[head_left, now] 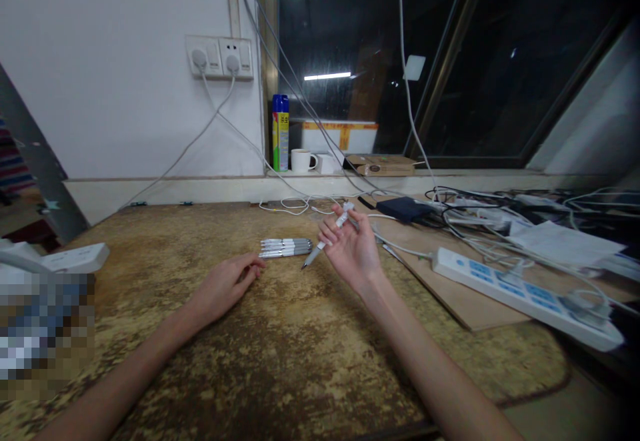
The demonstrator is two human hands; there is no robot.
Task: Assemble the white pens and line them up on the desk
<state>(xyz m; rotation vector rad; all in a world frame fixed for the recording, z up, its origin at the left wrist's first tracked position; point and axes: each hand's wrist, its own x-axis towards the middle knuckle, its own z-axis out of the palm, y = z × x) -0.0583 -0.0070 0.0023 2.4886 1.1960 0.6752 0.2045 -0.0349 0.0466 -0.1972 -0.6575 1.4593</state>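
Observation:
My right hand (353, 251) is raised just above the table, palm turned up, with its fingers closed round a white and grey pen (317, 252). The pen slants, its dark tip pointing down and to the left. Left of it, several similar pens (287, 247) lie side by side in a neat row on the worn wooden table (280, 347). My left hand (225, 285) rests on the tabletop, holding nothing, with thumb and fingers slightly apart. Its fingertips are at the left ends of the pens; whether they touch them I cannot tell.
On the right, a white power strip (520, 294) and tangled cables lie over a brown board (450, 294), beside a dark box (405, 209). The sill holds a spray can (281, 134), a white mug (301, 160) and a flat carton (383, 165). Another white strip (80, 257) stands left.

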